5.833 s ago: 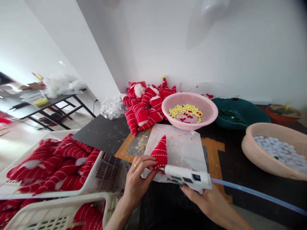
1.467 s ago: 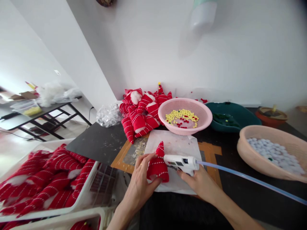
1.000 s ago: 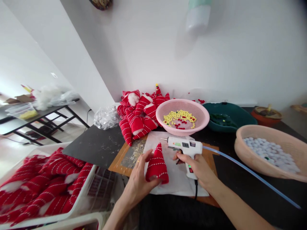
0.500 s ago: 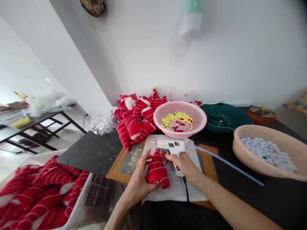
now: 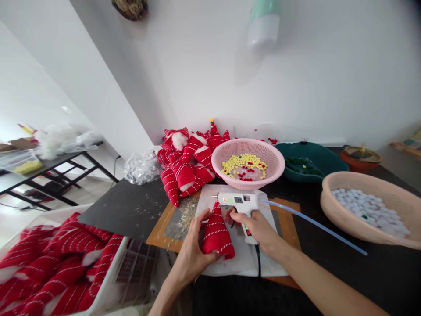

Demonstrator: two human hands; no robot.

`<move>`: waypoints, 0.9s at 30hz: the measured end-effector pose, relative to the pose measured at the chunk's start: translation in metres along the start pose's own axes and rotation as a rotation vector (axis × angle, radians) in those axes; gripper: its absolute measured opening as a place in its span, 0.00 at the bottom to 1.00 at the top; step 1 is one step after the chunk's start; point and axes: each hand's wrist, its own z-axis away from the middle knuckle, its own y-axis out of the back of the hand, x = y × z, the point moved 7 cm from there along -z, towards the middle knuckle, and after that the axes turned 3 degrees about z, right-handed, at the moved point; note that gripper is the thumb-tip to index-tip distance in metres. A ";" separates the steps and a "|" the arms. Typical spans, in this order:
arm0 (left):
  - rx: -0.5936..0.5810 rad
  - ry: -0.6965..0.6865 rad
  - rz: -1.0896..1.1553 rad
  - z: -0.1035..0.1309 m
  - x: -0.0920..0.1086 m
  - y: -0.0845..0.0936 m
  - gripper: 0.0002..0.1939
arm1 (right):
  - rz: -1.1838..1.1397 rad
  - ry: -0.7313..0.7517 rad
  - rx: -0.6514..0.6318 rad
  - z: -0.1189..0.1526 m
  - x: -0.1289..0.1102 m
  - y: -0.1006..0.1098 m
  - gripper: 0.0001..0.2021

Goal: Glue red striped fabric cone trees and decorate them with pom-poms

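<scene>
Red striped fabric, a small cone (image 5: 217,231), stands upright on a white sheet (image 5: 243,263) at the near edge of the surface, cupped by the left hand (image 5: 194,252). The right hand (image 5: 259,228) grips a white glue gun (image 5: 238,202), its nozzle just above the cone's tip, perhaps touching. Close behind sits a pink basket (image 5: 279,164) of yellow and red beads, beside a heap of red cones (image 5: 186,164). A tan bowl (image 5: 335,215) of white balls stands right.

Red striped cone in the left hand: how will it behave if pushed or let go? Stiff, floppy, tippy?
Likely soft: the red striped cone is knit fabric, and similar ones in the pile show white stuffing. Probably light. It may tip when pushed; the left hand steadies it upright.
</scene>
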 end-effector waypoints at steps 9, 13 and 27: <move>-0.012 0.004 0.075 0.003 -0.009 -0.004 0.54 | 0.359 0.032 0.003 0.024 -0.007 0.027 0.12; -0.011 -0.023 0.060 0.002 -0.005 -0.005 0.55 | 0.384 0.062 -0.044 0.025 -0.005 0.023 0.09; -0.008 0.009 0.022 0.002 0.000 -0.005 0.56 | 0.468 0.120 -0.005 0.024 -0.009 0.020 0.10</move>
